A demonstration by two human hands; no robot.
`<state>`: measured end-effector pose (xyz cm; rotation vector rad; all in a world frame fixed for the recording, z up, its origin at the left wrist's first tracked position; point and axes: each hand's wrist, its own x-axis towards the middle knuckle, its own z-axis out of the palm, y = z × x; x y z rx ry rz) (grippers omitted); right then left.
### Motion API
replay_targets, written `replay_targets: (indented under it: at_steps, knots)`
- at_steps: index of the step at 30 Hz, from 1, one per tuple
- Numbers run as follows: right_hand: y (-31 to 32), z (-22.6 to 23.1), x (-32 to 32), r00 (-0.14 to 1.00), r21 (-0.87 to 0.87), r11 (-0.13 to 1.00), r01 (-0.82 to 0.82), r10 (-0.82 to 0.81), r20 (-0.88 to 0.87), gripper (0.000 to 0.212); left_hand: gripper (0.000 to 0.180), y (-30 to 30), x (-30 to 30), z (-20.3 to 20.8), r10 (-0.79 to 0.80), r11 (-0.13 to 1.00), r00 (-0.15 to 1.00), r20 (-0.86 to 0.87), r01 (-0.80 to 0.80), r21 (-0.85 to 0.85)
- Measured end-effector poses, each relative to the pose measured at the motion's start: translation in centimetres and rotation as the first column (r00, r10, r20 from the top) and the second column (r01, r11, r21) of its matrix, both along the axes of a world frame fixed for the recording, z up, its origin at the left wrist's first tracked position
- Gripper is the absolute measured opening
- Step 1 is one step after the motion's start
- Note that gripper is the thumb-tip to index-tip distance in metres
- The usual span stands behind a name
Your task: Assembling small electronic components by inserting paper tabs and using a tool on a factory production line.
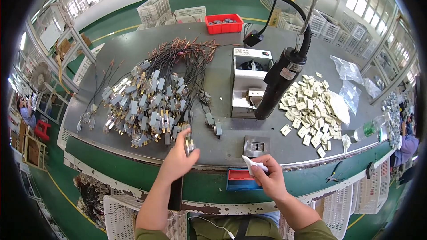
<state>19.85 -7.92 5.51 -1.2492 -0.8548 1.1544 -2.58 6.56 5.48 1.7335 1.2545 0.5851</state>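
Hands first: your left hand (178, 158) is closed around a metal-pronged plug part (189, 144) with a black wire (175, 193) that hangs down past your wrist, over the green front edge of the workbench (213, 75). It hovers just in front of the big heap of wired plug inserts (147, 102), whose black leads fan toward the far side of the bench and end in copper tips.

Your right hand (269, 178) pinches a small white plastic cover (251, 163) between thumb and fingers, held above the bench edge. Just beyond it sits a small grey metal fixture (256, 146) on the bench, and below it a blue and red tray (240, 178) is fixed to the bench front.

A black powered screwdriver (279, 82) hangs on its cable in front of a white boxy machine (247, 82). To its right lies a pile of white plug covers (311, 111). Clear plastic bags (349, 80) lie further right, and a red bin (224, 23) stands at the far edge.
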Motion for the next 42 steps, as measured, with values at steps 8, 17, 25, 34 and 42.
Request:
replay_targets:
  at_steps: [8, 17, 25, 34, 42]
  knots:
    - [-0.3, 0.8, 2.8, 0.932, -0.123, 0.989, -0.088, 0.125, 0.340, 0.014, 0.055, -6.6, -5.6, 6.9, -0.074, 0.913, 0.921, -0.382, 0.217, 0.346]
    - [0.3, 5.1, 4.6, 0.567, -0.335, 0.924, -0.186, 0.379, 0.731, 0.014, 0.016, -10.9, -18.5, 5.3, 0.026, 0.984, 0.789, 0.614, -0.127, 0.121]
    - [2.0, 5.0, 3.8, 0.243, -0.447, 0.831, -0.331, 0.533, 0.811, 0.012, 0.056, -9.7, -14.1, 2.6, -0.250, 0.920, 0.728, 0.639, -0.027, 0.391]
    - [3.7, 3.4, 2.9, 0.044, -0.485, 0.796, -0.362, 0.535, 0.844, 0.013, 0.063, -10.2, -6.1, 0.4, 0.013, 0.912, 0.714, 0.700, -0.296, 0.285]
    - [4.0, 2.4, 2.4, -0.075, -0.516, 0.778, -0.359, 0.527, 0.847, 0.012, 0.066, -10.4, -5.6, 0.0, -0.022, 0.976, 0.686, 0.727, -0.141, 0.163]
